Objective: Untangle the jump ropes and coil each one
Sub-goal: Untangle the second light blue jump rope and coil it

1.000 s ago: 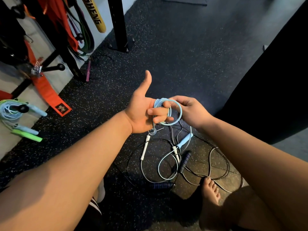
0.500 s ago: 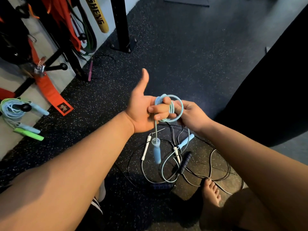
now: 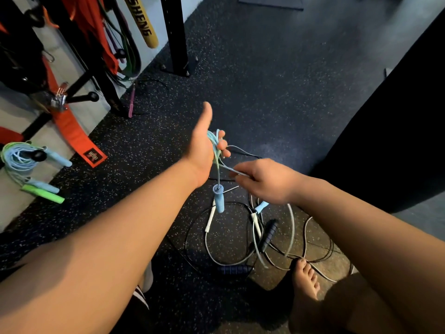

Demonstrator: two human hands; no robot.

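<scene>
At frame centre your left hand (image 3: 202, 150) holds the blue rope (image 3: 216, 160) in loops, fingers curled round them, 1 handle (image 3: 218, 200) hanging below. Your right hand (image 3: 262, 180) pinches the free strand (image 3: 231, 168). You seem mid-coil: next, lay that strand over the loops, pulling slack from the tangle (image 3: 257, 235) lower down.

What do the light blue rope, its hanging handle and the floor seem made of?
The light blue rope looks like smooth plastic cord, perhaps PVC: it holds springy loops. Its hanging handle looks matte, likely foam or soft plastic, with a metal-looking swivel on top. The floor seems speckled black rubber, dull and grainy.
</scene>
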